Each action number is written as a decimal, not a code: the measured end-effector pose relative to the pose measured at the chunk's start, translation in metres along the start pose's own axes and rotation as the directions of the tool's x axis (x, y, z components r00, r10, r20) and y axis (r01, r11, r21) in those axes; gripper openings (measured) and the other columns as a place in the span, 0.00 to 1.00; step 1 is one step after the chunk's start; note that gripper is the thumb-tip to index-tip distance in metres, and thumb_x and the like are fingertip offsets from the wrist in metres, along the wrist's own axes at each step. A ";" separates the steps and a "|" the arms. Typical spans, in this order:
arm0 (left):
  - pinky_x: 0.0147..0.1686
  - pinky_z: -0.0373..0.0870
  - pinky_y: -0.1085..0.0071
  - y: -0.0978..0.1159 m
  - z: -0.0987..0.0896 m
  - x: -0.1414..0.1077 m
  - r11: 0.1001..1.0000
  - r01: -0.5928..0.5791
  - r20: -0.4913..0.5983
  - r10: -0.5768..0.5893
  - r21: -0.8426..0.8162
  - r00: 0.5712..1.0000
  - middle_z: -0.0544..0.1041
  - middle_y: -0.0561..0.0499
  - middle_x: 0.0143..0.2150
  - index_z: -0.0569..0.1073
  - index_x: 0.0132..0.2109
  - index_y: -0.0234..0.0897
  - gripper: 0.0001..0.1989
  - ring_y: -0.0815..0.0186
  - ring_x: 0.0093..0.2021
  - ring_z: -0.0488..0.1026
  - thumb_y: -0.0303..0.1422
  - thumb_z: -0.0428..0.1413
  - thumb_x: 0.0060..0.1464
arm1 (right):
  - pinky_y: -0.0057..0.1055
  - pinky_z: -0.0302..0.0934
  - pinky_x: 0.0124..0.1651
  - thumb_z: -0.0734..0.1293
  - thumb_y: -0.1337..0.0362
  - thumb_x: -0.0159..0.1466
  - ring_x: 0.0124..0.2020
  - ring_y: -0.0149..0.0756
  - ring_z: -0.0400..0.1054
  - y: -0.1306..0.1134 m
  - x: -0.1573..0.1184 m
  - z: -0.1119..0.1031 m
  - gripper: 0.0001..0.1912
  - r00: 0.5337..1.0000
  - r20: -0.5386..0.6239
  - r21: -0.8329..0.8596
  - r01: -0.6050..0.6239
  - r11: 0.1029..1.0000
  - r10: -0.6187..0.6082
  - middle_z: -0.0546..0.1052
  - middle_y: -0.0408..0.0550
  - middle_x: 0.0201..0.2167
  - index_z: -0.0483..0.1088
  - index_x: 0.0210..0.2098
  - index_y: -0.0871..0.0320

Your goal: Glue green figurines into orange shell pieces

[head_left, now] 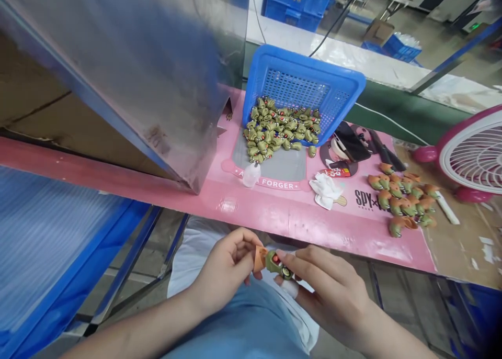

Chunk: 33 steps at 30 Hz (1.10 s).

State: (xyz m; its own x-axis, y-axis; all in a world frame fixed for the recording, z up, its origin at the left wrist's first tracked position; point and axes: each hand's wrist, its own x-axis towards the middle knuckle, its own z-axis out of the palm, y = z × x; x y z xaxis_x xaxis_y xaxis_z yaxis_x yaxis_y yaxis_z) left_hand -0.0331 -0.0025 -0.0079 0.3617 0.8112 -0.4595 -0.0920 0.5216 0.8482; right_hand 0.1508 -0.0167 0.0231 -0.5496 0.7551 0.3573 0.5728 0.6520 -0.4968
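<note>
Over my lap, in front of the table edge, my left hand [231,262] pinches a small orange plastic piece [259,258]. My right hand [327,280] grips a green toy head [274,262] with a red mouth and a round eye. The two parts meet between my fingertips; whether they are joined I cannot tell. White tape or a finger cover [289,287] wraps one right finger. Several similar green heads [274,128] spill from a tipped blue basket [309,68]. Orange-and-green pieces [403,194] stand grouped at the right.
A large metal box [168,87] stands on the left of the pink table mat [274,212]. A small clear bottle [251,175], a crumpled white tissue [326,190], a phone [352,141] and a pink-and-white fan [474,152] are also on the table.
</note>
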 end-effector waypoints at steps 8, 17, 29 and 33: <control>0.18 0.61 0.79 -0.001 0.000 -0.004 0.997 0.008 0.037 -0.011 0.074 0.999 0.68 0.56 0.24 0.65 0.35 0.34 0.02 0.72 0.23 0.68 0.26 0.49 0.51 | 0.27 0.63 0.28 0.64 0.72 0.59 0.31 0.32 0.65 -0.003 -0.001 -0.001 0.17 0.998 0.057 -0.041 0.020 0.999 -0.018 0.72 0.50 0.33 0.63 0.48 0.65; 0.20 0.63 0.79 -0.002 0.000 -0.003 0.998 -0.023 0.071 0.018 0.063 0.997 0.66 0.57 0.22 0.64 0.34 0.34 0.01 0.74 0.22 0.66 0.27 0.49 0.53 | 0.28 0.62 0.26 0.61 0.75 0.59 0.29 0.34 0.66 -0.007 0.003 0.003 0.13 0.992 0.104 -0.114 0.079 0.990 -0.068 0.73 0.52 0.30 0.65 0.44 0.67; 0.21 0.63 0.79 0.002 0.001 -0.002 0.997 -0.035 0.061 0.031 0.062 0.998 0.66 0.57 0.21 0.64 0.32 0.33 0.01 0.74 0.22 0.65 0.27 0.49 0.52 | 0.30 0.65 0.28 0.63 0.78 0.57 0.31 0.36 0.67 -0.004 -0.003 0.014 0.18 0.995 0.056 -0.067 0.087 0.994 -0.083 0.73 0.54 0.31 0.62 0.48 0.69; 0.23 0.63 0.78 0.002 0.000 0.001 0.996 -0.054 0.073 0.049 0.072 0.996 0.66 0.56 0.22 0.64 0.32 0.34 0.02 0.73 0.23 0.65 0.27 0.50 0.52 | 0.30 0.66 0.30 0.63 0.77 0.57 0.33 0.36 0.67 -0.002 -0.005 0.016 0.19 0.995 0.068 -0.064 0.070 0.995 -0.066 0.73 0.54 0.33 0.61 0.49 0.69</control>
State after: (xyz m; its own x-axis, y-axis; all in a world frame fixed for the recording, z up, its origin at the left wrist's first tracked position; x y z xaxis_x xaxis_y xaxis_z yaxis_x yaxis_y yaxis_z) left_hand -0.0331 -0.0010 -0.0066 0.4237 0.8142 -0.3969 -0.0441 0.4562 0.8888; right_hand 0.1432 -0.0227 0.0097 -0.6266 0.7039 0.3344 0.5704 0.7067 -0.4187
